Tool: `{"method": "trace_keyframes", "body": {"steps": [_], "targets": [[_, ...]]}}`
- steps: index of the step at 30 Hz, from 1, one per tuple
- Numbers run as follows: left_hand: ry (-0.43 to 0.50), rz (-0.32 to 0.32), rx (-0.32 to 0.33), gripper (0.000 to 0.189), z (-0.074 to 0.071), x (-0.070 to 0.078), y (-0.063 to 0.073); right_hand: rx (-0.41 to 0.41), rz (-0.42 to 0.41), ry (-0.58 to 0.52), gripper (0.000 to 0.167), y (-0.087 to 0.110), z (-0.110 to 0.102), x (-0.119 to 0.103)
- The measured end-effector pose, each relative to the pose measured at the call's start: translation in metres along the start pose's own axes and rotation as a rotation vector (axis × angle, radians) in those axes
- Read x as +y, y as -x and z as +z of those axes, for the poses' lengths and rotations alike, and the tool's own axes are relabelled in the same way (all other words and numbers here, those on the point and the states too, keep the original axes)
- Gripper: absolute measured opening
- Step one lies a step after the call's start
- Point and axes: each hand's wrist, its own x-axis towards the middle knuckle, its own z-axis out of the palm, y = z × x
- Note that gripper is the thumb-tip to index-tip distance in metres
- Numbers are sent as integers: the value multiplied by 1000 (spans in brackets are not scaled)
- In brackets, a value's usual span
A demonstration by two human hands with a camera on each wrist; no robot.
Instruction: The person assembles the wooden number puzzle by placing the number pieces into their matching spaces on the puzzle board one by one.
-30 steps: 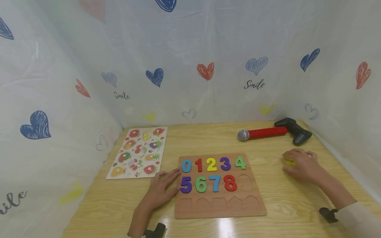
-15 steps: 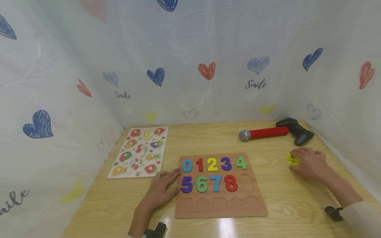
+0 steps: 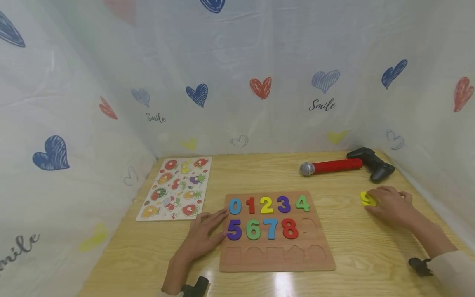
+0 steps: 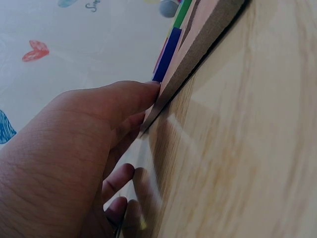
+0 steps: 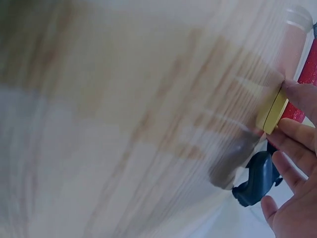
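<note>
My left hand (image 3: pixel 202 236) rests at the left edge of a wooden number puzzle board (image 3: pixel 278 266), its thumb beside the purple 5 (image 3: pixel 234 230) and its fingers stretched along the edge. In the left wrist view, the left thumb touches the board's rim next to a purple piece (image 4: pixel 167 54). Over on the right side of the table, my right hand (image 3: pixel 391 206) pinches a yellow number 9 (image 3: pixel 367 199) between thumb and fingers. The right wrist view has this yellow piece (image 5: pixel 273 111) close to the tabletop. Numbers 0 to 8 sit on the board; the recess after the red 8 (image 3: pixel 290 228) is bare.
A fruit puzzle board (image 3: pixel 174 189) lies at the back left. Behind my right hand lie a red microphone (image 3: pixel 330 166) and a black game controller (image 3: pixel 371 165). A row of shape recesses runs along the number board's front. Heart-printed curtains (image 3: pixel 237 115) surround the wooden table.
My right hand has shifted slightly rightward with the yellow 9, and more of the piece shows than a second ago. The left hand stays at the board. The head view has shifted a little.
</note>
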Motion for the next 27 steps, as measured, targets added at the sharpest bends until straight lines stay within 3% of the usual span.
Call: {"method": "trace_keyframes", "body": {"steps": [7,27], "targets": [[3,-7,-9,58,1,0,-2,44,-9,5,55,5,-1,-3],[10,-40,-37,58,-4,3,0,101,-54,-14,48,19,9,-39]]}}
